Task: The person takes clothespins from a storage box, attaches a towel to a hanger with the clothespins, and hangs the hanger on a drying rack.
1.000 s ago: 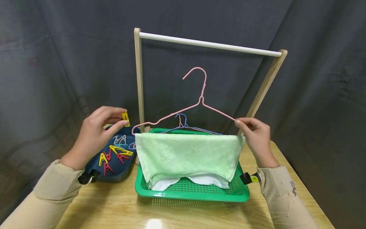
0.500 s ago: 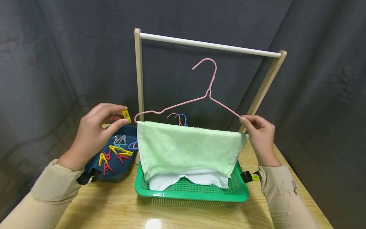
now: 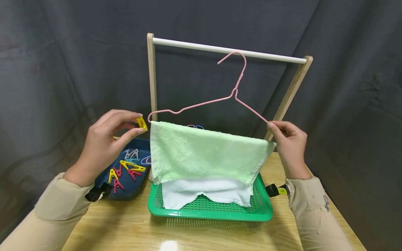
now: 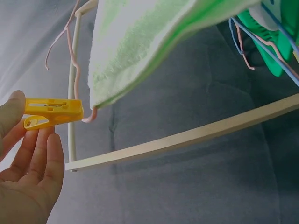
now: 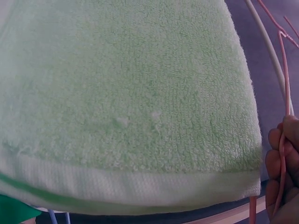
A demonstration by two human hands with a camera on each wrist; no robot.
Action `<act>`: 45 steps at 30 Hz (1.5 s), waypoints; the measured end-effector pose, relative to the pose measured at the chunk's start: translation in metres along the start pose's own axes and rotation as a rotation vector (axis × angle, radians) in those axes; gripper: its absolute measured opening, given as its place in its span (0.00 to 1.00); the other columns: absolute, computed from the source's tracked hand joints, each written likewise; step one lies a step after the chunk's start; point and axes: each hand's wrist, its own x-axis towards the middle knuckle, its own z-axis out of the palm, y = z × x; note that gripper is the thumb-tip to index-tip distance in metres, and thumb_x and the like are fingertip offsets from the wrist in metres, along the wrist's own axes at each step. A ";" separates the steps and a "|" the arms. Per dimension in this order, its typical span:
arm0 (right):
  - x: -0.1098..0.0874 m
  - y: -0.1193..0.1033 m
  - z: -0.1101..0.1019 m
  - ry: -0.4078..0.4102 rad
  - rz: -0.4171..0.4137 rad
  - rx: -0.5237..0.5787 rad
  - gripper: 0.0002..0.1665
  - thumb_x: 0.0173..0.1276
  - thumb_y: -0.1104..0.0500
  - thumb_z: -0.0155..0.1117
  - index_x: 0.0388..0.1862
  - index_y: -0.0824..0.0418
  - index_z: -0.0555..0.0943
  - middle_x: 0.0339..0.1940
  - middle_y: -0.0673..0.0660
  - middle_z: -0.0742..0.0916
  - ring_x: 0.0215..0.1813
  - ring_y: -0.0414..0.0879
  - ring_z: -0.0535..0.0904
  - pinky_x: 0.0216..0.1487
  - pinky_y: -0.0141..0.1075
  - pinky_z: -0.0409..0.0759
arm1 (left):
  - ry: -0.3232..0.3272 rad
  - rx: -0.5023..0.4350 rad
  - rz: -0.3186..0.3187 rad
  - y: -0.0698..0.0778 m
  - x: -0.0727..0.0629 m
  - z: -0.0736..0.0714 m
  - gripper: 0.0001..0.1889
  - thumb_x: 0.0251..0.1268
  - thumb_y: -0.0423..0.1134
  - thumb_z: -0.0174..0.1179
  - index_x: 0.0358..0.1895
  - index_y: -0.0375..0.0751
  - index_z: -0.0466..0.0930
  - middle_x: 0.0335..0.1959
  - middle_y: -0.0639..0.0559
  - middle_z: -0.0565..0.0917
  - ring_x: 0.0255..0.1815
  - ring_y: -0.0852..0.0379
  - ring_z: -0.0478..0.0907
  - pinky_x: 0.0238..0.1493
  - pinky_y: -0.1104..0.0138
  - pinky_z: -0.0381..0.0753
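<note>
My left hand [image 3: 108, 141] pinches a yellow clothespin [image 3: 142, 123] between thumb and fingertips, close to the left end of a pink wire hanger [image 3: 204, 103]. In the left wrist view the clothespin [image 4: 53, 109] points at the hanger's bent end beside the towel corner. With thumb and fingers my right hand [image 3: 289, 146] grips the hanger's right arm near its end. A light green towel [image 3: 207, 153] hangs folded over the hanger's lower bar, tilted down to the right. The right wrist view shows the towel [image 5: 140, 102] up close beside the gripped wire.
Below the towel stands a green basket [image 3: 210, 215] with white cloth [image 3: 204, 191] in it. A dark blue tray [image 3: 128, 193] at the left holds several clothespins [image 3: 127, 167]. Behind rises a wooden rack with a white rail [image 3: 194, 45]. Pink and blue hangers [image 4: 261, 37] lie behind the towel.
The pink hanger and towel have risen and shifted slightly right with my right hand, baring more white cloth. My left hand has moved slightly up with the yellow clothespin, now nearer the hanger's end.
</note>
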 end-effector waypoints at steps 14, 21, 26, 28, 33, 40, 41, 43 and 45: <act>-0.001 0.001 0.001 0.002 0.000 0.008 0.12 0.67 0.63 0.72 0.42 0.72 0.87 0.31 0.41 0.87 0.33 0.39 0.78 0.36 0.27 0.75 | 0.039 -0.059 -0.007 0.002 0.009 0.005 0.19 0.48 0.19 0.73 0.46 0.33 0.87 0.43 0.46 0.87 0.43 0.64 0.79 0.51 0.81 0.76; -0.002 0.000 0.002 -0.002 0.004 0.017 0.12 0.67 0.63 0.72 0.42 0.72 0.87 0.30 0.41 0.87 0.33 0.39 0.79 0.37 0.27 0.76 | 0.067 -0.076 -0.012 0.002 0.012 0.010 0.17 0.48 0.18 0.73 0.44 0.34 0.88 0.41 0.47 0.87 0.43 0.68 0.78 0.47 0.81 0.76; -0.003 0.000 0.002 -0.017 0.014 -0.003 0.12 0.67 0.62 0.72 0.44 0.71 0.88 0.31 0.41 0.87 0.35 0.40 0.80 0.37 0.27 0.76 | 0.092 -0.089 -0.018 0.001 0.012 0.012 0.16 0.48 0.18 0.73 0.42 0.33 0.89 0.38 0.47 0.87 0.41 0.67 0.78 0.46 0.81 0.76; -0.004 0.000 0.001 -0.020 0.015 -0.016 0.12 0.68 0.62 0.71 0.44 0.71 0.88 0.32 0.41 0.87 0.35 0.40 0.80 0.36 0.27 0.76 | 0.096 -0.092 -0.020 0.000 0.012 0.013 0.14 0.49 0.19 0.73 0.41 0.33 0.89 0.38 0.46 0.87 0.41 0.67 0.78 0.45 0.81 0.76; -0.005 0.000 0.000 -0.027 0.005 -0.018 0.12 0.68 0.61 0.71 0.44 0.70 0.88 0.32 0.41 0.88 0.35 0.40 0.80 0.35 0.28 0.75 | 0.091 -0.099 -0.009 0.000 0.013 0.013 0.14 0.48 0.17 0.73 0.39 0.33 0.89 0.36 0.47 0.87 0.40 0.67 0.78 0.45 0.80 0.77; -0.006 0.002 0.001 -0.043 -0.006 0.000 0.13 0.69 0.60 0.71 0.44 0.69 0.88 0.34 0.45 0.88 0.36 0.43 0.79 0.36 0.29 0.75 | 0.058 -0.102 0.025 -0.001 0.013 0.012 0.14 0.46 0.17 0.73 0.38 0.33 0.89 0.34 0.48 0.87 0.38 0.68 0.79 0.42 0.81 0.77; -0.006 0.002 0.001 -0.042 -0.006 -0.001 0.13 0.69 0.59 0.71 0.44 0.69 0.88 0.34 0.46 0.88 0.36 0.43 0.79 0.36 0.29 0.75 | 0.058 -0.102 0.028 -0.001 0.014 0.012 0.14 0.46 0.17 0.73 0.37 0.33 0.89 0.33 0.48 0.87 0.38 0.68 0.79 0.42 0.81 0.77; -0.007 0.003 0.002 -0.041 -0.003 -0.006 0.13 0.68 0.58 0.71 0.44 0.69 0.88 0.34 0.46 0.88 0.36 0.43 0.78 0.35 0.29 0.74 | 0.058 -0.098 0.033 -0.001 0.014 0.013 0.13 0.47 0.18 0.73 0.37 0.33 0.90 0.33 0.48 0.87 0.37 0.68 0.78 0.41 0.81 0.76; -0.008 0.003 0.002 -0.042 0.001 -0.011 0.14 0.68 0.58 0.71 0.44 0.68 0.88 0.34 0.46 0.88 0.35 0.43 0.78 0.34 0.29 0.74 | 0.051 -0.092 0.031 -0.001 0.013 0.013 0.12 0.48 0.19 0.73 0.37 0.33 0.89 0.33 0.48 0.87 0.37 0.68 0.78 0.41 0.82 0.76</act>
